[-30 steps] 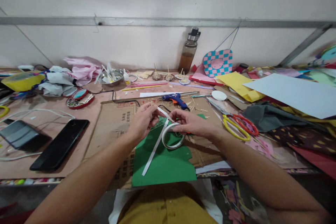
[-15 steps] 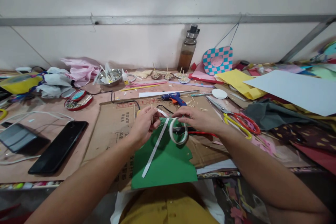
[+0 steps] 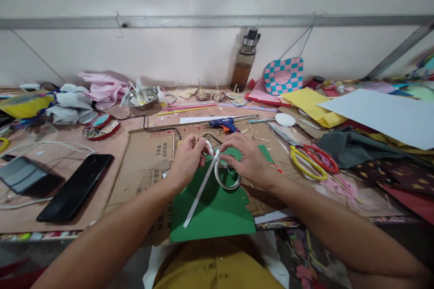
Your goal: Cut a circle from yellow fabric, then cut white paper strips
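Observation:
A green paper sheet [image 3: 217, 216] lies in front of me with a narrow white strip [image 3: 200, 194] slanting across it. Over its far edge, my left hand [image 3: 191, 153] is closed with its fingertips pinching a short, curled piece of white tape [image 3: 209, 148]. My right hand [image 3: 246, 158] is closed too, thumb and fingers together at the top of a roll of tape [image 3: 228, 187], which hangs as a ring above the sheet. Both sets of fingertips are close together near the strip's upper end. Part of a red-handled tool [image 3: 276, 167] shows beside my right wrist.
Cardboard [image 3: 135, 167] lies under the sheet. Beyond my hands is a blue glue gun [image 3: 224, 123] among small sticks. Scissors [image 3: 308, 158] with red and yellow handles lie right, a black phone [image 3: 76, 187] left. A bottle [image 3: 244, 61] stands at the wall.
My right hand has shifted its grip, fingers now bent down at the roll's top left. The curled tape at my left fingertips stands up more. The red-handled tool shows less.

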A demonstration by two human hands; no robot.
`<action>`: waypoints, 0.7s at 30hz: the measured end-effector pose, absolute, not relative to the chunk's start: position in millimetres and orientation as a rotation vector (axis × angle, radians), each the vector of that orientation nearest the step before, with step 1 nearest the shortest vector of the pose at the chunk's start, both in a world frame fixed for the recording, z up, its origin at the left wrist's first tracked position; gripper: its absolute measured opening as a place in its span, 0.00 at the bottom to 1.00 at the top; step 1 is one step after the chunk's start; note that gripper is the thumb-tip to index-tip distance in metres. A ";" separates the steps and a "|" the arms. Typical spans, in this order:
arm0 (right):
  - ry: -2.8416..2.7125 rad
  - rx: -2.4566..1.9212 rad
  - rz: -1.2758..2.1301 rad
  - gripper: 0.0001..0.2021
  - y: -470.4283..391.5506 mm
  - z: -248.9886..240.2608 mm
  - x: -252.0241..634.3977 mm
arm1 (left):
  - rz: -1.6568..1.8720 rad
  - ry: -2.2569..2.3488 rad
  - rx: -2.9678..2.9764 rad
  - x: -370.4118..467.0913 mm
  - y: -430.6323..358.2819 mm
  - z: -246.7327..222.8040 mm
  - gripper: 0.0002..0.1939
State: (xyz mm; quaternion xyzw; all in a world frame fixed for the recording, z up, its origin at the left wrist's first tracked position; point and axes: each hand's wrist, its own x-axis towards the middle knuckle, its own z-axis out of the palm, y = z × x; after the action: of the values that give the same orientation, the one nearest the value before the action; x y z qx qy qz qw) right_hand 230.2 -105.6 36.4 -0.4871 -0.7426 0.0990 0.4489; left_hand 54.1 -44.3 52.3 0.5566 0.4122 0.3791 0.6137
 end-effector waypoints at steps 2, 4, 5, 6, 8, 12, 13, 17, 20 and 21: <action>-1.847 -1.176 0.149 0.01 -108.4 35.4 226.1 | 0.861 0.987 1.344 53.5 -43.9 52.5 0.11; -1.868 -1.176 0.058 0.02 -111.1 35.8 222.7 | 0.852 1.039 1.428 52.7 -42.9 52.0 0.12; -1.886 -1.185 0.015 0.02 -112.4 36.3 221.0 | 0.846 1.062 1.464 52.3 -42.4 51.3 0.12; -1.907 -1.199 -0.027 0.02 -113.6 36.9 219.3 | 0.840 1.077 1.486 51.9 -41.9 50.4 0.12; -1.954 -1.218 -0.098 0.02 -115.7 38.1 216.2 | 0.834 1.079 1.485 51.3 -41.3 48.1 0.13; -1.997 -1.217 -0.187 0.04 -118.3 39.7 212.1 | 0.820 1.072 1.476 51.0 -42.3 45.0 0.14; -2.001 -1.220 -0.206 0.04 -118.6 39.8 211.5 | 0.812 1.075 1.479 51.3 -43.0 45.2 0.14; -2.028 -1.241 -0.277 0.04 -118.4 38.6 209.8 | 0.792 1.093 1.479 53.2 -46.1 50.5 0.13; -2.025 -1.226 -0.302 0.03 -117.8 37.4 208.4 | 0.780 1.116 1.452 55.0 -48.2 56.5 0.11; -2.020 -1.220 -0.303 0.03 -117.8 37.3 208.1 | 0.776 1.122 1.445 55.4 -48.6 58.2 0.11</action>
State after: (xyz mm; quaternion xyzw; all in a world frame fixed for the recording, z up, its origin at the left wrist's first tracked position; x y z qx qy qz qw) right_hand 208.1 -117.8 37.3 -0.4759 -0.7881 -0.1183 0.3721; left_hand 55.4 -48.6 58.2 0.6094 0.4732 0.3274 0.5455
